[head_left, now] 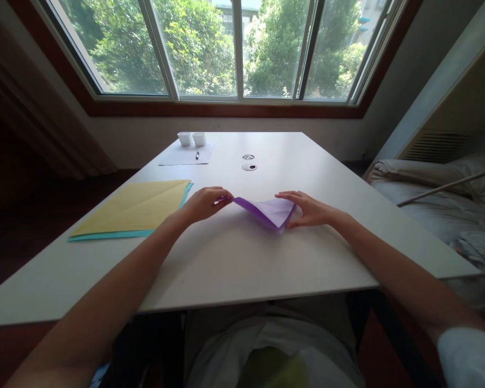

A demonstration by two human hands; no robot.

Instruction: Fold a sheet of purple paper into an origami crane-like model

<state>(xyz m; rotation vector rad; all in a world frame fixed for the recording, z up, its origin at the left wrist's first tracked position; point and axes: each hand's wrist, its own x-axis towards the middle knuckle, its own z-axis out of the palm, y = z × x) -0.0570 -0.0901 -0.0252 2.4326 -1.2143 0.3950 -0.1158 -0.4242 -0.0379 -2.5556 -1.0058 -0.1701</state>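
A folded sheet of purple paper [267,211] is held between my two hands, just over the white table [234,264]. Its upper face looks pale and its left part narrows toward a point. My left hand [208,203] pinches that narrow left end between thumb and fingers. At the wider right end, my right hand [307,209] has its thumb low and its fingers above, gripping the paper's edge. The paper's underside is mostly hidden.
To the left lie yellow paper [133,207] and turquoise paper [186,195] beneath it. Farther back are a white sheet [173,156], a pen [198,155] and two white cups [192,139]. A round table insert [248,167] sits mid-table. A window [238,54] is beyond.
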